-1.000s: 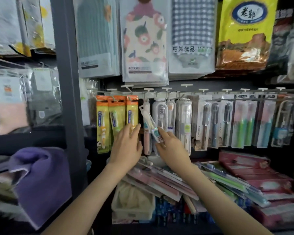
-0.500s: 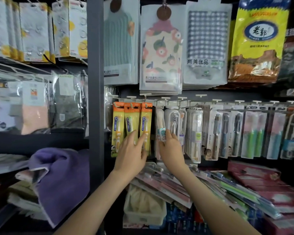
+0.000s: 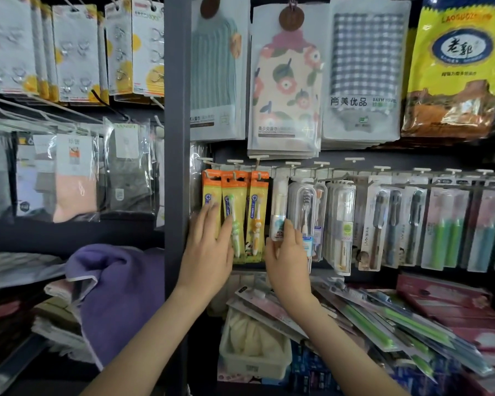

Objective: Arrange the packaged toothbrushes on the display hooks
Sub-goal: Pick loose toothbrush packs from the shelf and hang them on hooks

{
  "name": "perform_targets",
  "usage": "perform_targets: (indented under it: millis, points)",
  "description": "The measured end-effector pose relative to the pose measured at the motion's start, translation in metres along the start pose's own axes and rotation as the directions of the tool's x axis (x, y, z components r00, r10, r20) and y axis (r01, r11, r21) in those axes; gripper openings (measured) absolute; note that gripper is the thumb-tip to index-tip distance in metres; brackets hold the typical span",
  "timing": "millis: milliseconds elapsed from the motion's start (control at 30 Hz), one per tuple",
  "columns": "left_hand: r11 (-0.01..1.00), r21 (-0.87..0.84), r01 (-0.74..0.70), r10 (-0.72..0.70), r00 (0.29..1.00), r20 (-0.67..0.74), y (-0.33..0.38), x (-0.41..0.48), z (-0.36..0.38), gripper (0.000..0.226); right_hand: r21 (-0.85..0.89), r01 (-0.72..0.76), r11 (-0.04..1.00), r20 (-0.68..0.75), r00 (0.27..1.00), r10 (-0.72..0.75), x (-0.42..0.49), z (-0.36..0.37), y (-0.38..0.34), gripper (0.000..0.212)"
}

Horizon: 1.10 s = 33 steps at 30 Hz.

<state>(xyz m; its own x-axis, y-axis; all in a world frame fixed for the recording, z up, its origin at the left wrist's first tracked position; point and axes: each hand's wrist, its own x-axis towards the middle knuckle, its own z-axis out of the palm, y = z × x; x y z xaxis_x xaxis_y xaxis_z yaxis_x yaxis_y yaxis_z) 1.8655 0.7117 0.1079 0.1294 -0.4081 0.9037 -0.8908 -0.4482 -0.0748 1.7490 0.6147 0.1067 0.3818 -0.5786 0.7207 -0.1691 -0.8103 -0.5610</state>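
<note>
1. Head view, hands: we see both bare forearms rising from the bottom edge toward the row of display hooks (image 3: 320, 164). Our left hand (image 3: 209, 250) is spread flat, fingers straight and pointing up, its fingertips pressed on the orange-and-yellow children's toothbrush packs (image 3: 235, 215), covering the lower part of the leftmost one.

2. Our right hand (image 3: 286, 258) is curled around the lower end of a slim white toothbrush pack (image 3: 279, 207), thumb on its left edge and fingers (image 3: 290, 228) on its right. That pack stands upright with its top at the hook line, just right of the orange packs and touching the clear-cased toothbrush pack (image 3: 305, 212) on its other side. Whether its hole is over the hook we cannot tell.

3. Edges and room: the dark shelf upright (image 3: 177, 138) stands just left of our left hand, so little space lies that way. Rightward the hooks carry close-hung packs, grey-handled toothbrush packs (image 3: 395, 224) and green-handled ones (image 3: 446, 230), with hardly any gaps.

4. Below the hooks, loose toothbrush packs (image 3: 383, 321) lie heaped at a slant under our right forearm, beside a white basket (image 3: 252, 364). A purple towel (image 3: 117, 295) fills the shelf left of the upright.
</note>
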Motion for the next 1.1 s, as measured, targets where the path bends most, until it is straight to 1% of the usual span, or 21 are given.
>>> perform_targets:
  millis: [67, 133, 200, 267, 334, 400, 467, 601, 701, 801, 901, 968, 1001, 1068, 1101]
  points:
    - [1.000, 0.008, 0.003, -0.004, 0.998, 0.062, 0.002, -0.002, 0.005, 0.051, 0.030, -0.043, 0.999, -0.026, 0.999, 0.043, 0.004, -0.002, 0.005, 0.054]
    - [0.997, -0.027, 0.066, -0.062, 0.991, 0.117, 0.004, 0.000, 0.010, 0.055, 0.026, -0.046, 0.999, -0.010, 0.999, 0.047, 0.006, -0.004, 0.009, 0.054]
    - [0.994, -0.044, 0.102, -0.095, 0.986, 0.141, 0.008, 0.004, 0.011, 0.057, 0.011, -0.039, 0.999, 0.012, 0.999, 0.039, 0.007, -0.005, 0.012, 0.055]
    - [0.997, -0.017, 0.074, -0.072, 0.993, 0.094, 0.011, 0.009, 0.009, 0.056, -0.020, -0.029, 0.999, 0.010, 1.000, 0.030, 0.007, -0.007, 0.017, 0.056]
    - [0.999, 0.029, 0.025, -0.024, 1.000, -0.006, 0.011, 0.016, 0.003, 0.050, -0.065, -0.024, 0.998, 0.009, 1.000, 0.025, 0.009, -0.008, 0.023, 0.055]
    - [0.996, 0.088, -0.009, 0.017, 0.996, -0.091, 0.008, 0.024, -0.004, 0.045, -0.095, -0.045, 0.994, 0.026, 0.999, 0.048, 0.013, -0.009, 0.027, 0.054]
    - [0.986, 0.165, -0.022, 0.045, 0.989, -0.142, 0.005, 0.029, -0.010, 0.042, -0.114, -0.068, 0.991, 0.028, 0.997, 0.071, 0.018, -0.008, 0.030, 0.053]
    - [0.954, 0.301, -0.007, 0.065, 0.981, -0.182, -0.003, 0.031, -0.016, 0.040, -0.131, -0.071, 0.989, 0.033, 0.997, 0.076, 0.027, -0.003, 0.029, 0.052]
    - [0.938, 0.347, 0.015, 0.048, 0.984, -0.173, -0.016, 0.031, -0.018, 0.038, -0.129, -0.100, 0.987, 0.046, 0.993, 0.106, 0.034, 0.005, 0.029, 0.054]
    - [0.944, 0.329, -0.025, 0.090, 0.979, -0.183, -0.029, 0.031, -0.019, 0.031, -0.117, -0.142, 0.983, 0.062, 0.987, 0.150, 0.039, 0.019, 0.036, 0.056]
    - [0.970, 0.217, -0.107, 0.157, 0.960, -0.230, -0.036, 0.031, -0.020, 0.025, -0.124, -0.171, 0.977, 0.041, 0.983, 0.177, 0.040, 0.031, 0.043, 0.054]
    - [0.975, 0.174, -0.139, 0.181, 0.949, -0.257, -0.038, 0.030, -0.020, 0.023, -0.136, -0.195, 0.971, 0.013, 0.980, 0.198, 0.039, 0.039, 0.043, 0.055]
    - [0.974, 0.170, -0.147, 0.189, 0.945, -0.265, -0.039, 0.029, -0.019, 0.023, -0.151, -0.175, 0.973, -0.036, 0.985, 0.171, 0.037, 0.043, 0.042, 0.056]
    - [0.971, 0.187, -0.148, 0.197, 0.941, -0.277, -0.040, 0.028, -0.018, 0.022, -0.279, -0.045, 0.959, -0.165, 0.986, -0.002, 0.032, 0.055, 0.037, 0.055]
    - [0.968, 0.204, -0.144, 0.199, 0.940, -0.279, -0.039, 0.028, -0.017, 0.022, -0.327, 0.016, 0.945, -0.230, 0.968, -0.096, 0.030, 0.063, 0.035, 0.056]
